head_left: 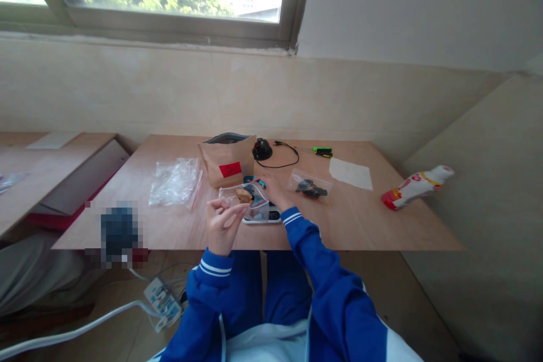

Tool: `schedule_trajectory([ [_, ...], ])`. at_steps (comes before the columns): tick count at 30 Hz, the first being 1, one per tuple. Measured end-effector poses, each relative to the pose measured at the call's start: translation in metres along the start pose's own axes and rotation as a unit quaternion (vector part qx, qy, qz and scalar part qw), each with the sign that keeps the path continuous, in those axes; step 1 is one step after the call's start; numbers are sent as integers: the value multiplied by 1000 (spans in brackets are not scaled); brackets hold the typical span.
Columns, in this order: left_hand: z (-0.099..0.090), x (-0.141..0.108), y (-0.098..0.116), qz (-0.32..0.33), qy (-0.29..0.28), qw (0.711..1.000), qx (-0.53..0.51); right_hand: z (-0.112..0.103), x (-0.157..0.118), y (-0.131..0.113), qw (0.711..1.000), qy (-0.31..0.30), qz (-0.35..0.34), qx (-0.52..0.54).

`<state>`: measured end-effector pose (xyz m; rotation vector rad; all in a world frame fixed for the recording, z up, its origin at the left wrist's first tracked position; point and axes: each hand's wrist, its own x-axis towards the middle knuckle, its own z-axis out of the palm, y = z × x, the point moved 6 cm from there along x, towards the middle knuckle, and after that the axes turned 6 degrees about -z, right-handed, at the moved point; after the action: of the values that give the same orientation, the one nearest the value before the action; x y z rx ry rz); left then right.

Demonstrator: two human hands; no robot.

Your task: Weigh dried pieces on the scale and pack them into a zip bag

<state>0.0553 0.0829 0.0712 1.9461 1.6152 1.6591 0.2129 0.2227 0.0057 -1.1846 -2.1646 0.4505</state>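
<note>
The left hand [223,226] makes a pinching grip on the edge of a clear plastic bag [258,207], and a brown piece [244,195] is inside this bag. The right hand [275,191] is bent over the bag, but I cannot tell if its grip holds something. The bag lies on a white device [262,218] on the wooden surface [360,226].

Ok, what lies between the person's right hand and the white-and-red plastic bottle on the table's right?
Head view: from the right hand to the white-and-red bottle lie a clear zip bag of dark pieces, then a white paper sheet.
</note>
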Motion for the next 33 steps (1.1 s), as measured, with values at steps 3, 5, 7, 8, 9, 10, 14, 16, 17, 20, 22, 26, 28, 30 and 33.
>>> schedule_trajectory([
  [3,2,-2,0,9,-6,1000,-4,-43,-9,-18,979,166,37,112],
  [5,3,-3,0,12,-8,1000,-7,-65,-13,-45,969,186,11,163],
  [7,4,-4,-1,10,-8,1000,-15,-77,-15,-79,977,100,-44,183],
  [8,4,-5,-1,8,-5,1000,-22,-80,-17,-93,979,56,-67,183],
  [9,3,-5,-2,8,0,1000,-29,-84,-21,-103,979,33,-80,183],
  [10,2,-6,-2,8,5,999,-35,-87,-26,-109,979,30,-83,185],
  [14,-1,-8,-3,5,14,1000,-27,-80,-55,-93,971,74,-9,227],
  [16,0,-10,-2,0,11,1000,-25,-59,-71,-81,965,49,37,255],
  [17,0,-11,-1,0,10,1000,-29,-49,-78,-77,961,41,54,268],
  [20,4,-15,8,9,0,998,-57,-32,-94,-75,945,72,82,308],
  [22,4,-18,10,-10,8,997,-73,-33,-100,-76,932,122,89,330],
  [26,-6,-21,-9,-156,103,975,-118,-44,-110,-75,908,199,114,351],
  [28,0,-22,-23,-236,65,946,-213,-48,-113,-74,899,209,127,364],
  [30,12,-24,-30,-290,-8,905,-312,-50,-117,-74,899,212,131,360],
  [33,17,-28,-34,-335,-27,863,-376,-53,-121,-78,917,224,125,306],
])
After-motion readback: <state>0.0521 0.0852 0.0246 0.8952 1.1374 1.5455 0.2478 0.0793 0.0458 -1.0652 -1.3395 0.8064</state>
